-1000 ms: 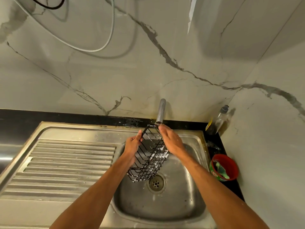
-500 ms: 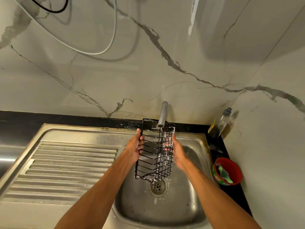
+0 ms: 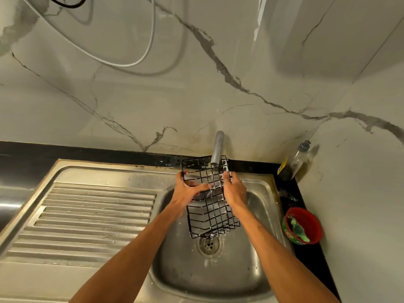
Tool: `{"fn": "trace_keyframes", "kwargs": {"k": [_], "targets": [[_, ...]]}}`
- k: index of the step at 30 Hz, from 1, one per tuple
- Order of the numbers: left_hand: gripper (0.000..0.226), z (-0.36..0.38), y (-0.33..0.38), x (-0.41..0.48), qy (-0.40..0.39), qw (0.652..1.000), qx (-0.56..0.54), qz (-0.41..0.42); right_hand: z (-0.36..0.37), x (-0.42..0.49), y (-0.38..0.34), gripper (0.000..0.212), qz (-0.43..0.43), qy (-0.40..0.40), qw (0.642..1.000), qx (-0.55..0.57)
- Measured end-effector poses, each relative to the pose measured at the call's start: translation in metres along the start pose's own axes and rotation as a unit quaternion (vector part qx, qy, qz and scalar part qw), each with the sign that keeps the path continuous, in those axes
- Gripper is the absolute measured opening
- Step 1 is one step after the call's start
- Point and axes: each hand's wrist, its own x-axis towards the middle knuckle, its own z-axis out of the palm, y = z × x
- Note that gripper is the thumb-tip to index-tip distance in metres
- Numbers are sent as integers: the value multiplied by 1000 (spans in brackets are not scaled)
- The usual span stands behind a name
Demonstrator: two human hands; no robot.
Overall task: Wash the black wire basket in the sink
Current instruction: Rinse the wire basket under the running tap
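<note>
- Ribbed drainboard point(image 3: 91, 213) lay at left.
- Left hand point(image 3: 185, 193) gripped the black wire basket point(image 3: 209, 206), fingers reaching inside.
- Basket hung tilted over the sink point(image 3: 258, 248), under the tap point(image 3: 217, 147).
- Right hand point(image 3: 235, 191) clasped its right side.
- Red tub point(image 3: 306, 224) sat at right.

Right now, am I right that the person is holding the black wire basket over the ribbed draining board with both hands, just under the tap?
Not quite. The head view shows the basket held over the sink bowl, above the drain, not over the draining board, which lies to the left. The rest holds: the left hand and right hand both grip it, just under the tap.
</note>
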Motion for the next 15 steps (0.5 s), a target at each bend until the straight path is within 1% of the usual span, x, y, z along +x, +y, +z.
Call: {"fn": "trace_keyframes", "kwargs": {"k": [1,3,5,7,8,10,11,13,14,15], "targets": [[126,1,-1,2,2,1000,2,11,4,-1,0,62,0,11,999,-46],[114,2,-2,6,11,1000,11,22,13,-10,1,64,-30,20,997,-61],[104,-2,-4,9,16,1000,-12,11,20,-24,4,68,-119,38,991,-56],[102,-8,-5,10,21,1000,-20,4,27,-31,9,71,-211,59,974,-60],[104,-10,-6,9,24,1000,-2,18,30,-30,9,71,-220,59,972,-51],[105,-11,-6,4,23,998,35,53,37,-24,5,71,-195,48,978,-51],[104,-13,-7,3,23,996,49,65,40,-22,4,71,-200,40,977,-64],[100,-18,-10,1,26,995,67,75,42,-16,8,66,-244,32,965,-85],[97,-20,-13,0,25,994,73,78,41,-12,10,62,-256,32,963,-79],[94,-22,-14,-2,27,993,80,86,42,-10,10,59,-249,34,966,-61]]}}
